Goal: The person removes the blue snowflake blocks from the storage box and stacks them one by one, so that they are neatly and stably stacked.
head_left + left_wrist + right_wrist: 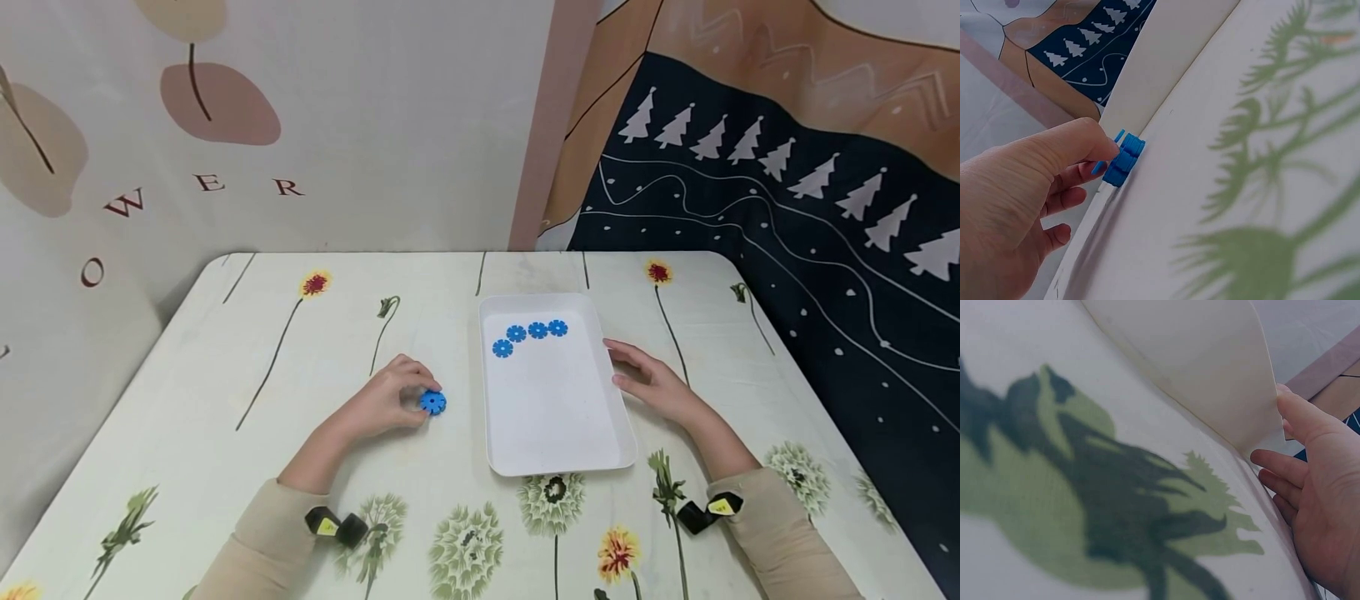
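Left of the tray, my left hand (390, 397) pinches a small stack of blue notched discs (432, 403) between thumb and fingers, close to the tablecloth. In the left wrist view the stack (1125, 160) shows edge-on under the fingertips, its one outermost disc (1099, 167) tilted apart from the others. A white rectangular tray (558, 408) lies in the middle, with several blue discs (537, 331) in a curved row near its far end. My right hand (654, 385) is at the tray's right side, fingertips right at the rim, fingers relaxed.
The table wears a white cloth (187, 383) printed with flowers. Behind it hangs a pale backdrop (405, 125) with letters, and on the right a dark one (697, 196) with white trees. Each sleeve carries a small black wrist device (337, 527).
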Demonstrator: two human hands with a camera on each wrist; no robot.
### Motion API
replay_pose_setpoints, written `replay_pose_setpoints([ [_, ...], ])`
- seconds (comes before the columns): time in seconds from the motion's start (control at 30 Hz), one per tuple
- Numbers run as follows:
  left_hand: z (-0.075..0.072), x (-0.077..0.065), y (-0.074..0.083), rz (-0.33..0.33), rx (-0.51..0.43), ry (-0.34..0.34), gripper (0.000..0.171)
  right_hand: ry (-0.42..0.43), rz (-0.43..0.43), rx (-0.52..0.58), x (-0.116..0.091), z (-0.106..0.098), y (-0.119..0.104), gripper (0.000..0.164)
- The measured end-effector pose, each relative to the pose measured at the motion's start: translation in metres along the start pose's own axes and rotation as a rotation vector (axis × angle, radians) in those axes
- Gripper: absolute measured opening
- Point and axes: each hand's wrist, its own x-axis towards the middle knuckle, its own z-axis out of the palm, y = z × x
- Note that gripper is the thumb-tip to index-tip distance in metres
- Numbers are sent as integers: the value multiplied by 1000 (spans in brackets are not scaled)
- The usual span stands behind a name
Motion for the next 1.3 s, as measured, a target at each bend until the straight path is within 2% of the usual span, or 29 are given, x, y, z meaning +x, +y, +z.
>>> replay_pose_setpoints([
  [0.2,1,0,-1,15,10,3,30,-2,4,-7,0,0,0,57],
  [0.47,-2,0,1,-34,22,-28,33,3,9,5,1,0,-1,56],
  [0.77,-6,4,9,-40,28,9,37,2,3,-4,1,0,-1,57],
  [0.9,-9,13,21,-19,23,36,34,5,6,-3,2,0,0,56],
  [1.07,-12,32,34,-10,35,70,33,5,8,2,1,1,0,56],
  [1.3,-11,59,42,-24,92,64,36,4,4,9,0,1,-1,56],
])
